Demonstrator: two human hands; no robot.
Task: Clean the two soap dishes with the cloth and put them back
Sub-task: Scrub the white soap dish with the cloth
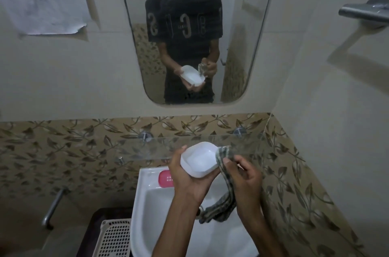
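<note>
My left hand (189, 181) holds a white soap dish (199, 158) from below, tilted, above the white basin (143, 204). My right hand (244, 178) grips a checked green-and-white cloth (226, 191). The cloth's top end is pressed against the dish's right rim and its tail hangs down over the basin. A pink soap dish (165, 177) lies on the basin's back ledge, partly hidden behind my left hand.
A glass shelf (147, 147) on metal pegs runs along the leaf-patterned tiles just behind the dish. Above it hangs a mirror (189, 35). A white perforated basket (114, 237) stands left of the basin, and a metal bar (53, 206) juts from the left wall.
</note>
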